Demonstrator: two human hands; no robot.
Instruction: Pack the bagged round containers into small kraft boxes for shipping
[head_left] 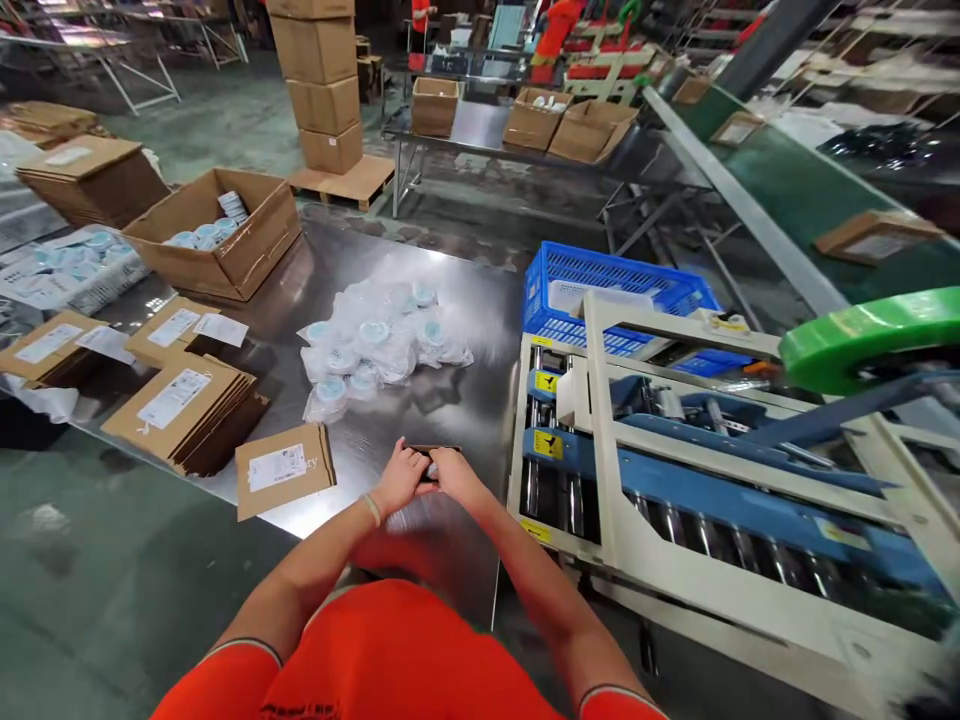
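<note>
My left hand [401, 477] and my right hand [457, 476] meet close together over the metal table [491, 400], near its front edge. Between them is a small cardboard box [433, 449], mostly covered by my fingers. Both hands are closed on it from either side, and something pale shows at its opening, too small to name. Beyond my hands lies a heap of clear plastic bags [379, 335] with round, pale-blue-topped items inside. To the left, a flat labelled carton [285, 468] lies on the table near its edge.
Stacks of flat labelled cartons [180, 410] lie at the left. Behind them stands an open carton [225, 240] of round items. At right is a roller tape machine [660, 470] with a green tape roll [870, 335], a blue crate [622, 262] behind it, and a sloping conveyor [810, 180].
</note>
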